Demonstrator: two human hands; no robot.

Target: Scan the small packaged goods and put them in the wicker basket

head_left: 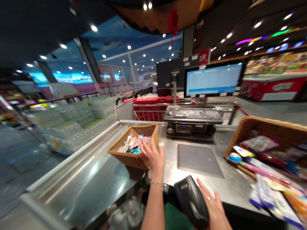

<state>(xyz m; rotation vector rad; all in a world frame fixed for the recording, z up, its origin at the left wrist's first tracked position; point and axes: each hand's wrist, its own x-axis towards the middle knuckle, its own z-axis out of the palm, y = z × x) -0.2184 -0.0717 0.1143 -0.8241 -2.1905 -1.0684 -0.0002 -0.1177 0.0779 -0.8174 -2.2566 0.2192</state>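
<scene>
My left hand (154,156) reaches over the near right edge of a wicker basket (135,159), its fingers apart and nothing visible in its grasp. Small colourful packaged items (135,143) lie inside the basket, close to the fingertips; whether they touch is hard to tell. Low at the front, a black barcode scanner (192,199) is tilted with its head up and to the left. Against its right side rests my right hand (216,207), which holds it loosely with some fingers stretched out. The scanner hides my right thumb and palm.
The metal counter (96,179) has a raised rim on the left. A grey mat (199,161) lies before the keyboard (194,113) and the lit monitor (213,80). Right, a larger wicker basket (275,123) lies tilted, with packaged items (268,188) spilling out. A bag-like translucent shape (127,212) hangs below.
</scene>
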